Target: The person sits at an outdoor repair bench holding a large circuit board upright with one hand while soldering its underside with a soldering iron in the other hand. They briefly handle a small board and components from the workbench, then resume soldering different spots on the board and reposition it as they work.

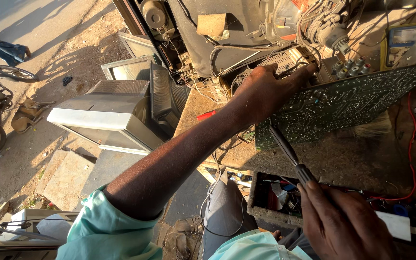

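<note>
Right of centre on the bench, left hand (261, 91) clamps the board (347, 101) tilted up, solder side exposed, so right hand (343, 221), fingers closed on the iron (290, 156), gets its tip onto the lower edge.

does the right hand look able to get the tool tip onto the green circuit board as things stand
Probably yes: the right hand holds the tool with its tip already at the circuit board lower edge, nothing between, while the left hand steadies the board.
</note>
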